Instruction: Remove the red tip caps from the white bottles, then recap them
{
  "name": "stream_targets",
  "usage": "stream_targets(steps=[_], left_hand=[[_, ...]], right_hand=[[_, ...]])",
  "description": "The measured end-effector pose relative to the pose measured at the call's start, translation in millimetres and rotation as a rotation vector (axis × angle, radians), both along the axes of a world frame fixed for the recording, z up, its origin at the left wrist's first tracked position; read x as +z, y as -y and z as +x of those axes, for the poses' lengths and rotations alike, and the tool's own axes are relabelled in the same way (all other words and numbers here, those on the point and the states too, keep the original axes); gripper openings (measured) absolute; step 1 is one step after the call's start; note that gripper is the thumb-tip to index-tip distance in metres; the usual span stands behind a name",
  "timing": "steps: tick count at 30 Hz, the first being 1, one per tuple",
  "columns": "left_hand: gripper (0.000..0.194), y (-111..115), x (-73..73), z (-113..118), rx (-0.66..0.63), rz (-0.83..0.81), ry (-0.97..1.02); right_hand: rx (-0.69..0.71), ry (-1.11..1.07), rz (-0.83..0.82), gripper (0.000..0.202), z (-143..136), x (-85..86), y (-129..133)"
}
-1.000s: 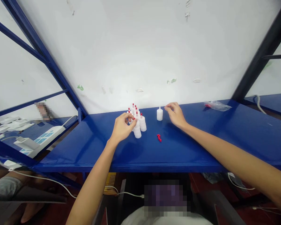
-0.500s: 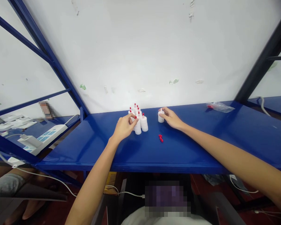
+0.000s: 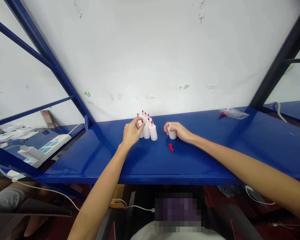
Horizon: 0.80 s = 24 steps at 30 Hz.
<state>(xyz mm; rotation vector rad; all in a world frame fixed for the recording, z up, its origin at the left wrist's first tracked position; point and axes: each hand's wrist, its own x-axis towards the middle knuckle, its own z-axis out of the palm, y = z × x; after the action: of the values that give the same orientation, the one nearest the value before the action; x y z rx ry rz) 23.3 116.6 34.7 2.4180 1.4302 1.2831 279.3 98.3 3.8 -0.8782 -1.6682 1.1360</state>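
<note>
On the blue table [image 3: 102, 156] stands a tight group of several white bottles with red caps [image 3: 153, 132]. My left hand [image 3: 132, 131] is at the left side of this group, its fingers closed round the top of a red-capped bottle [image 3: 141, 133]. To the right, my right hand [image 3: 178, 130] is wrapped round a white bottle [image 3: 172, 134] with no red cap visible; its fingers partly hide the bottle's top. Several loose red caps [image 3: 171, 147] lie on the table just in front of that bottle.
A clear plastic bag [image 3: 233, 113] with something red inside lies at the back right. Beyond the blue frame on the left are a white power strip [image 3: 51, 146] and cables. A person's leg [image 3: 8, 199] shows at the lower left.
My right hand has brought the uncapped bottle nearer to the table's front. My left hand has shifted slightly, and the bottle at its fingers now stands farther back and left.
</note>
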Motion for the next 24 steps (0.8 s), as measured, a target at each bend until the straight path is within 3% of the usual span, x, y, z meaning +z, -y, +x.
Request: stream_targets(steps=[7,16,20,24], left_hand=[[0.028,4,-2.4,1,0.004,0.017,0.021],[0.031,12,-1.0,-1,-0.034,0.139,0.032],[0.031,22,-6.7,7,-0.248,0.162,-0.046],[0.027,38,-13.0,21,-0.533,0.136,-0.141]], right_hand=[[0.095,0.599,0.405,0.037,-14,15.9,20],[-0.021,0.878,0.509,0.044,-14,8.4,14],[-0.044,0.887,0.530,0.044,-14,6.6,13],[-0.077,0.733,0.497,0.034,-9,5.5,10]])
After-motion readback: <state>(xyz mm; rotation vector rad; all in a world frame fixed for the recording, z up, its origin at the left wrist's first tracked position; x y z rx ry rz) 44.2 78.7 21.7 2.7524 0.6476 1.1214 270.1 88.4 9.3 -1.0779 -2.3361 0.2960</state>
